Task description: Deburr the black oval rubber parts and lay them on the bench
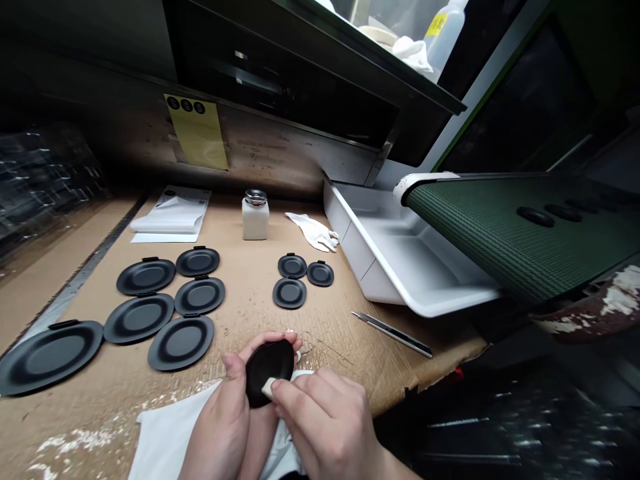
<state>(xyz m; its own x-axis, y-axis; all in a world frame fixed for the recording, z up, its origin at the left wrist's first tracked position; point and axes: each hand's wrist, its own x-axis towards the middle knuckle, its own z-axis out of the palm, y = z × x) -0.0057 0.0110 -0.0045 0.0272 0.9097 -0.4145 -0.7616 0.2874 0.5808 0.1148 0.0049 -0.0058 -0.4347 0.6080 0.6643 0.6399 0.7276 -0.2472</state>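
Left hand [224, 417] curled around black disc [270, 369]

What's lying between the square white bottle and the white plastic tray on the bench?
In the head view, a crumpled white glove lies between the square white bottle and the white plastic tray.

I recorded the black oval disc [270, 370] as partly obstructed: the left hand [223, 427] blocked my view of its underside. The right hand [325, 420] covered most of the small pale pad [269, 388], so I could not determine its material. The white cloth [170, 443] ran off the bottom edge. The top edge cut off the plastic bottle [443, 37], and its yellow label was illegible. Print on the yellow note [197, 131] was too small to read. The stacked clear trays [45, 180] at far left were dim and blurred.
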